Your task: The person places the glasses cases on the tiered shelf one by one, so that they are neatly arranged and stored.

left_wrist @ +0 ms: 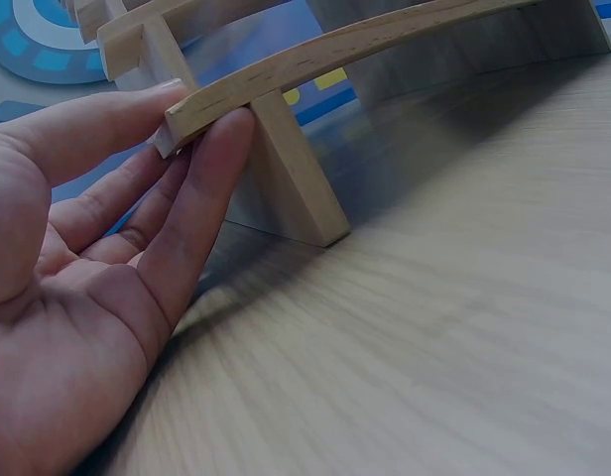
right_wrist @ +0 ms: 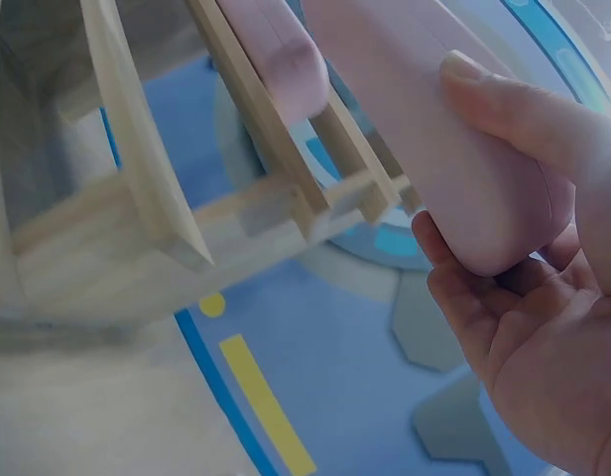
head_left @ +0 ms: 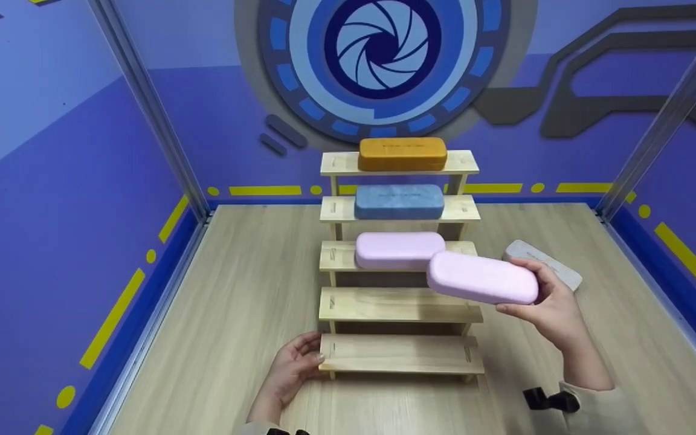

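My right hand grips the right end of a pink glasses case, holding it in the air. In the right wrist view the thumb lies on one side of the case, fingers on the other. With thumb above and fingers beneath, my left hand pinches the left end of the lowest step of a wooden stepped rack. A second pink case lies on the middle step. Above it are a blue case and, on the top step, an orange case. The two lower steps are bare.
A pale grey case lies slanted on the wooden tabletop right of the rack, partly behind my right hand. Blue-purple panels with metal corner posts enclose the table at the back and sides.
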Motion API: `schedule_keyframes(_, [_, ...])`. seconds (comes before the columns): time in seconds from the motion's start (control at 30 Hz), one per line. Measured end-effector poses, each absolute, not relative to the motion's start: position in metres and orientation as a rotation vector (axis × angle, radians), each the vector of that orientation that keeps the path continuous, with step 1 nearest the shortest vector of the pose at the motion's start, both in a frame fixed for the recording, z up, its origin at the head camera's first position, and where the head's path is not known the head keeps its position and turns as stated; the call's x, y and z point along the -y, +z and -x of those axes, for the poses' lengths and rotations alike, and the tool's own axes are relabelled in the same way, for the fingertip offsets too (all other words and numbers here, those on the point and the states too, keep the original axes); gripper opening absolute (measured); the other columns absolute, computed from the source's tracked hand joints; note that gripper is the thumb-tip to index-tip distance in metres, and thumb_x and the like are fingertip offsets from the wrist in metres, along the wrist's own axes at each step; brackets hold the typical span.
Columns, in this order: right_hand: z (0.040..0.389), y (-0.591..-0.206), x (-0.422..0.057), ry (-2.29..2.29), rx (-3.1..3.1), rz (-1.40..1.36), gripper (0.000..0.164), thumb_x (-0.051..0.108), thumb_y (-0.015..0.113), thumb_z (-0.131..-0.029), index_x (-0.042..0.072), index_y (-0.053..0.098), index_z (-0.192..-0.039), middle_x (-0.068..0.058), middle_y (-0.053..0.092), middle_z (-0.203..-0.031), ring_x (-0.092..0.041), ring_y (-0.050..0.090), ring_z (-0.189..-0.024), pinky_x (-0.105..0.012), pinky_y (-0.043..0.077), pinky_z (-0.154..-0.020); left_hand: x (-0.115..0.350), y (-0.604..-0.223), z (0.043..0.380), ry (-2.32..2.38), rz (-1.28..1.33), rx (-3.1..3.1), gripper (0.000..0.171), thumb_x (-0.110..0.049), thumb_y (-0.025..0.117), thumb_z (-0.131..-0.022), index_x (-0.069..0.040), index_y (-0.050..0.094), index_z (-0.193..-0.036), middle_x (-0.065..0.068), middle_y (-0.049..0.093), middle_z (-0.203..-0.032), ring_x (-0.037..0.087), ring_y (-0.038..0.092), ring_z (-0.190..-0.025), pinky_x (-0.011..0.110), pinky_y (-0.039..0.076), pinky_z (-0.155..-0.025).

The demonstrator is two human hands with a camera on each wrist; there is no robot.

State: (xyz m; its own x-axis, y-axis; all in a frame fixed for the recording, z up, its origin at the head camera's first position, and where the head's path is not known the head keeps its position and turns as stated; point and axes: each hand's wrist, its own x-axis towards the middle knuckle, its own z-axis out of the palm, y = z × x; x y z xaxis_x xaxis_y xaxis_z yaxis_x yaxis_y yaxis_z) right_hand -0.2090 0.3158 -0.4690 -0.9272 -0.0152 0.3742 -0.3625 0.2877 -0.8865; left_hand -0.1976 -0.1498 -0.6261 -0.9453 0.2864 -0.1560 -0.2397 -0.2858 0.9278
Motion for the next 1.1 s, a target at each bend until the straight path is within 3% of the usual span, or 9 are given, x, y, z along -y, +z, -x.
schedule_keyframes(0.5, [0.22, -0.491, -0.268, 1.81, 2.297, -0.397, 0.08, -0.014, 0.089, -0.063, -0.003, 0.057, -0.136, 0.012, 0.062, -0.127, -0.004, 0.059, -0.111, -0.013, 0.051, -0.09, 0.149, -0.625, 0.198, 2.292, -0.043, -1.628, 0.064, 0.002, 0.067, -0.093, 0.012, 0.037, -0.148, 0.004, 0.063, -0.123, 0.014, 0.066, -0.108, 0.028, 0.062, -0.085])
schedule_keyframes(0.8, [0.227, -0.5, -0.241, 1.848, 2.359, -0.4, 0.082, -0.009, 0.092, -0.062, 0.001, 0.059, -0.136, -0.016, 0.058, -0.135, -0.007, 0.058, -0.111, -0.013, 0.049, -0.092, 0.149, -0.626, 0.198, 2.279, -0.035, -1.643, 0.068, 0.001, 0.067, -0.092, 0.014, 0.033, -0.15, 0.003, 0.062, -0.125, 0.014, 0.065, -0.109, 0.029, 0.062, -0.087])
schedule_keyframes(1.1, [0.235, -0.511, -0.224, 1.814, 2.408, -0.41, 0.081, -0.005, 0.094, -0.061, 0.002, 0.06, -0.134, -0.018, 0.062, -0.133, -0.007, 0.059, -0.11, -0.015, 0.047, -0.094, 0.149, -0.626, 0.198, 2.275, -0.033, -1.647, 0.067, -0.001, 0.068, -0.093, 0.013, 0.034, -0.15, 0.006, 0.062, -0.129, 0.014, 0.065, -0.11, 0.029, 0.062, -0.086])
